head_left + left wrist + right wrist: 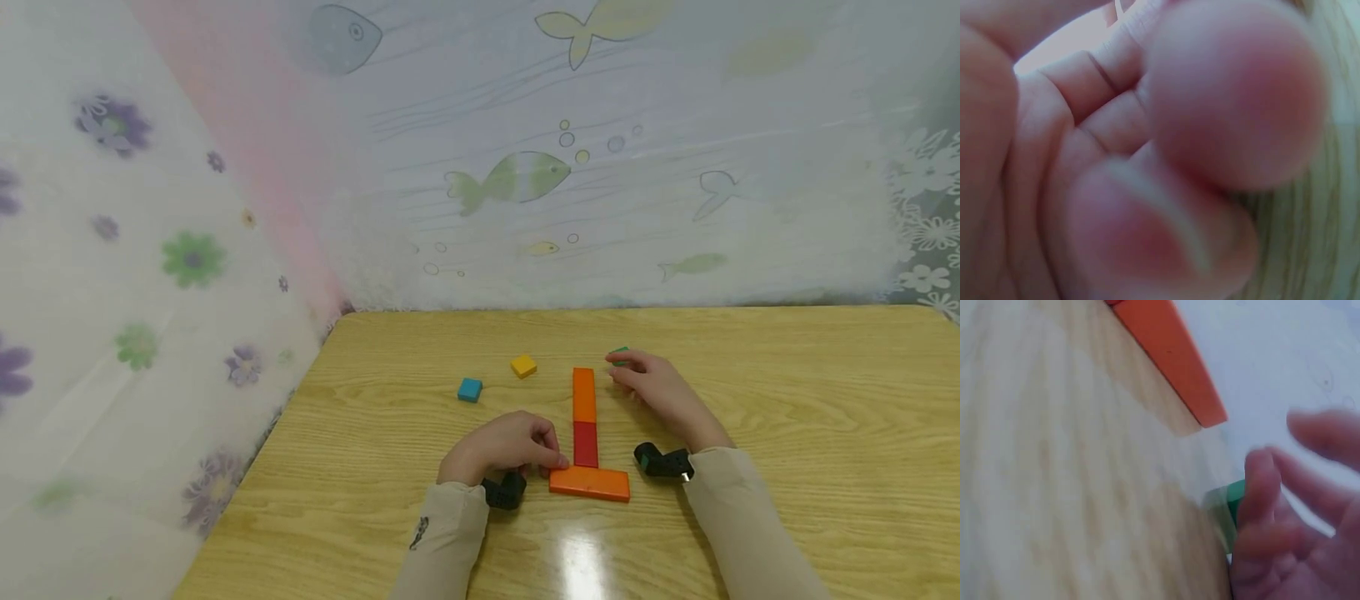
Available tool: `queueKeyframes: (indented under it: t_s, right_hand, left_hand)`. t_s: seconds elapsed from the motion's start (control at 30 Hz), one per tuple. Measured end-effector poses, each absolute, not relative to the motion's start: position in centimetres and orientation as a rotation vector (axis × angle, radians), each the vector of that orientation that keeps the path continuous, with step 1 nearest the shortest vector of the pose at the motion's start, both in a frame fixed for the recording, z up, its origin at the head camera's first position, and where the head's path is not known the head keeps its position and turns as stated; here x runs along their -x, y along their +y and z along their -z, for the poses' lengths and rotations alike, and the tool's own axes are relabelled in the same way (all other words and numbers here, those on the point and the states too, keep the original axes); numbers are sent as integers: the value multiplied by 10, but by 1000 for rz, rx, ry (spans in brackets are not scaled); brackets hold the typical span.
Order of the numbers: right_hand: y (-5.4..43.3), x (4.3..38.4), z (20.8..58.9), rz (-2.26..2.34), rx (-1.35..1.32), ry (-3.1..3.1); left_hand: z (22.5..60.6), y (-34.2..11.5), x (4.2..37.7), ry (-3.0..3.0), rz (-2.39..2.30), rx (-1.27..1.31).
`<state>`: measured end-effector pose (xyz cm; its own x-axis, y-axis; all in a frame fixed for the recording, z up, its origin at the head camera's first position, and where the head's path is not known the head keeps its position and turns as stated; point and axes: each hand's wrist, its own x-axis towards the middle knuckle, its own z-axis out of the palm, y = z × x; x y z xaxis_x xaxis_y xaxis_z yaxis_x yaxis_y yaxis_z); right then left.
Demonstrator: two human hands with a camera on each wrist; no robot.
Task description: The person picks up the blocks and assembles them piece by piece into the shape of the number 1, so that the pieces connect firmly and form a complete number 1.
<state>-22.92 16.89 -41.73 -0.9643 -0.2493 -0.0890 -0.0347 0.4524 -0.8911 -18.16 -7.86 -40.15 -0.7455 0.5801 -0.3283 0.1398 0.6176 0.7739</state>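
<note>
Now over to the right hand [662,390], fingers slightly bent, thumb apart, close beside the green block [1234,495]; can't tell if touching. Down at the left hand [508,444], thumb and fingertip together by the near orange block [589,484] and red block [586,445]; can't tell if pinching anything. Could easily skew that joint with a careless fingertip nudge, or send the green block skidding by brushing past.

We glimpse only part of a small green block [1235,495] behind the right hand's grip [662,390]; the left hand's grip [504,446] blurs at the fingertips [1235,94] in its wrist view, while dark print [419,533] on the beige fabric sleeve [453,512] is too small to read.
</note>
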Motion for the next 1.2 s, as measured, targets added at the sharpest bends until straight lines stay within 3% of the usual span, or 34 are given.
queueKeyframes:
  t_s: [0.47, 1.2]
  right_hand:
    - [179, 231, 418, 1616, -13, 2540]
    - [173, 241, 418, 1268, 103, 2724]
  left_hand:
    - [404, -83, 184, 2289, -1042, -577]
    - [409, -80, 181, 2247, -1117, -488]
